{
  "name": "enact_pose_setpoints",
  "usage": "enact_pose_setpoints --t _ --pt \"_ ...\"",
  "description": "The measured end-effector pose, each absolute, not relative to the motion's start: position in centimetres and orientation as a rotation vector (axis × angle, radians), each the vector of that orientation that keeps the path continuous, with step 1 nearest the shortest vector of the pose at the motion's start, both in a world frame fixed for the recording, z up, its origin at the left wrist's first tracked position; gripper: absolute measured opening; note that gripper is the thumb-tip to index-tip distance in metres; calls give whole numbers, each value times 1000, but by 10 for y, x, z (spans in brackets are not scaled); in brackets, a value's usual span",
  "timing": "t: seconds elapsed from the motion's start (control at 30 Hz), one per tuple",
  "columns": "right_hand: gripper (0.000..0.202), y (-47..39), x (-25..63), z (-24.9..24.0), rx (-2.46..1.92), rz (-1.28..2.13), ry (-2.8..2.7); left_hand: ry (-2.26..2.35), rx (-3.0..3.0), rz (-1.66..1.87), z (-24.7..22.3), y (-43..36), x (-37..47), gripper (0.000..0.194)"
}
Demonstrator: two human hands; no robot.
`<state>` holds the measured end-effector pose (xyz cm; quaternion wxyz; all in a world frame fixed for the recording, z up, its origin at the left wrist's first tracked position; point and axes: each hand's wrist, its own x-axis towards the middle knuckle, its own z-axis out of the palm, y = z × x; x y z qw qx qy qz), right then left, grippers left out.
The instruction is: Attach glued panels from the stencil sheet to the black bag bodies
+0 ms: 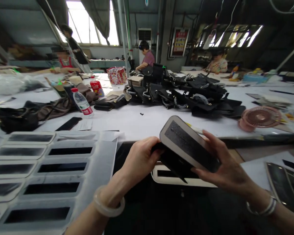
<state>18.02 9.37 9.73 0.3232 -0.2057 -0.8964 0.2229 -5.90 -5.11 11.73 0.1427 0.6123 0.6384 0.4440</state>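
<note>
We list one black part point(186, 138), grey-bordered and round-cornered, pinched at one edge by our left hand point(143, 153), clasped at the other by our right hand point(224, 164), over a cream-bordered panel point(157, 178), before the white tabletop point(129, 119) (water bottle point(82, 103) and pink fan point(262, 117) thereon).

a white table point(127, 120) bears black bags point(198, 86), a bottle point(82, 103), a pink fan point(261, 117).
</note>
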Motion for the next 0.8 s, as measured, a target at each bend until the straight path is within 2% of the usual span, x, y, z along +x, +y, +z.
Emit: enact_pose_setpoints --t 0.1,0.23,0.33,0.47,0.57,0.67,0.8 --pt "91 100 184 86 -494 489 -2402 1950 1793 1219 105 -48 -52 7" --pt "88 109 188 77 -450 436 -2429 2030 1780 1115 90 -50 -45 13" --pt "89 114 189 74 -407 396 -2424 2138 1826 1108 83 -50 -40 11" --pt "90 120 186 73 -345 366 -2396 2230 1927 1078 83 -50 -37 12" --pt "90 121 183 72 -304 391 -2403 2385 2010 887 83 -53 -38 16" --pt "89 122 180 71 -259 418 -2414 2565 2087 730 82 -56 -38 10" --pt "89 123 177 70 -218 403 -2400 2726 2248 732 79 -56 -37 15"
